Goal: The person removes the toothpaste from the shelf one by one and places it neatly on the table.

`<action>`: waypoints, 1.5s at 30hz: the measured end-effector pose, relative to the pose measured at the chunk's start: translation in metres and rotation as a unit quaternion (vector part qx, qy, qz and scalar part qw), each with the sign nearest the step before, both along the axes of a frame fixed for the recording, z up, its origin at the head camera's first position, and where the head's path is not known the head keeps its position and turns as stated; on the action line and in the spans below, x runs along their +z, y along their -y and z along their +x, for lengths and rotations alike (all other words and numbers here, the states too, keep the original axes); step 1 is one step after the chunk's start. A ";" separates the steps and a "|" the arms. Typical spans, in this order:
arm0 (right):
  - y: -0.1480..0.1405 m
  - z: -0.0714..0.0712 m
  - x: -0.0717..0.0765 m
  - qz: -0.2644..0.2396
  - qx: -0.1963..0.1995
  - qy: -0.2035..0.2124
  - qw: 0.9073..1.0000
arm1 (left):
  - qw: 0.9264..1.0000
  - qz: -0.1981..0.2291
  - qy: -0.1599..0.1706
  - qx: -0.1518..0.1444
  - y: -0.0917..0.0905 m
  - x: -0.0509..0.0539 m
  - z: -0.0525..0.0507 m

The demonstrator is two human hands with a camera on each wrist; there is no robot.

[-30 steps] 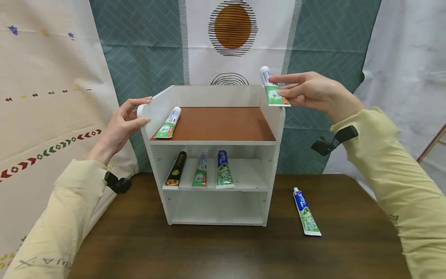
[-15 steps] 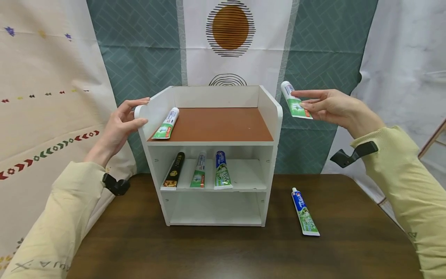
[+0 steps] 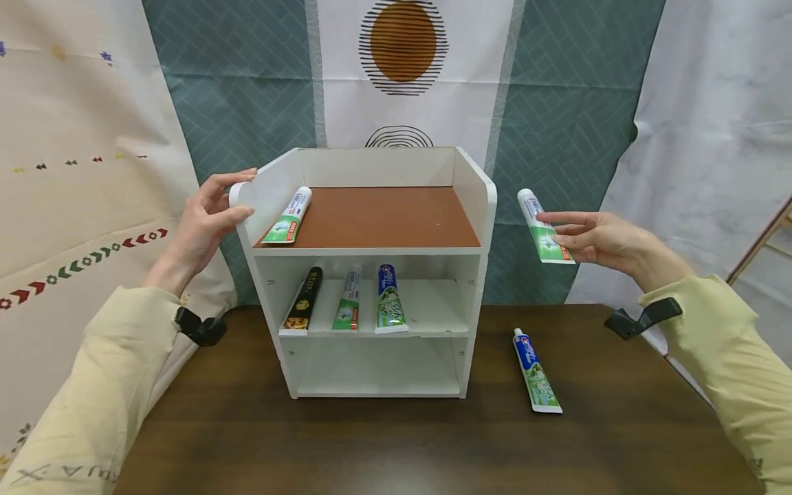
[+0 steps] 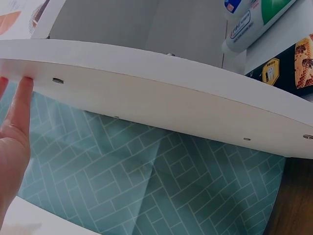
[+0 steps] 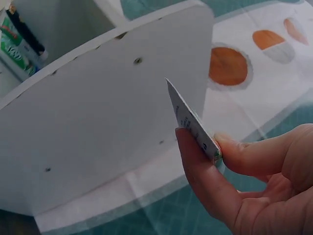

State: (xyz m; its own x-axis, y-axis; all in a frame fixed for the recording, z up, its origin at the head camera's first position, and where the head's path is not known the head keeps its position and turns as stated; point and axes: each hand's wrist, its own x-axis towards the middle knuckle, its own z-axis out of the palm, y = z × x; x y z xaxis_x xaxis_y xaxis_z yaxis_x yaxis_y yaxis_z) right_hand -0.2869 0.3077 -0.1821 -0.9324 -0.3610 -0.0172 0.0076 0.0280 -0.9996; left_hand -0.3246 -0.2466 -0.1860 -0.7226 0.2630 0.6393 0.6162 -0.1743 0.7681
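In the head view my right hand (image 3: 609,240) pinches a white and green toothpaste tube (image 3: 542,230) in the air, right of the white shelf unit (image 3: 365,253). The right wrist view shows thumb and fingers on either side of the tube (image 5: 193,127), seen nearly edge-on. At the unit's upper left side panel, my left hand (image 3: 201,230) grips the edge between thumb and fingers. A similar white and green tube (image 3: 288,216) lies on the brown top surface. On the middle shelf are a black tube (image 3: 303,300), a green-grey tube (image 3: 348,300) and a blue-green tube (image 3: 390,300).
Another blue-green toothpaste tube (image 3: 535,375) lies on the dark wooden table (image 3: 396,447), right of the unit. Patterned cloths hang behind, including a teal one (image 3: 563,137). A wooden frame (image 3: 764,240) shows at the far right.
My right hand has carried the white and green tube right and down, from beside the unit's top right corner to clear of its side. The left hand stays at the panel.
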 end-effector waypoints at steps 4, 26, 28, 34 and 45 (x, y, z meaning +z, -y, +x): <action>-0.007 0.000 -0.026 0.011 -0.012 0.004 1.000 | 1.000 0.005 0.007 -0.002 -0.002 -0.002 -0.001; -0.041 0.008 -0.157 0.100 -0.012 0.022 0.995 | 1.000 0.013 0.005 0.009 -0.002 -0.002 0.002; -0.045 0.008 -0.164 0.104 -0.008 0.017 0.994 | 1.000 0.015 0.002 0.012 -0.002 -0.002 0.001; -0.053 0.011 -0.186 0.114 0.002 0.023 0.993 | 1.000 0.023 0.005 0.010 -0.003 -0.002 0.001; -0.069 0.016 -0.222 0.118 0.002 0.030 0.993 | 1.000 0.017 0.001 0.024 -0.004 -0.001 0.001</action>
State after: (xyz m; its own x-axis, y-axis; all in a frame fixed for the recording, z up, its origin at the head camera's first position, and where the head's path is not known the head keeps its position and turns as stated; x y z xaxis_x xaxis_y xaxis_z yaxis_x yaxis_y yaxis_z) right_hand -0.2705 0.3764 -0.4037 -0.9254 -0.3445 -0.1579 0.0671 0.2612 -0.9629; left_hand -0.3232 -0.2429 -0.1872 -0.7355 0.2063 0.6454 0.6222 -0.1713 0.7639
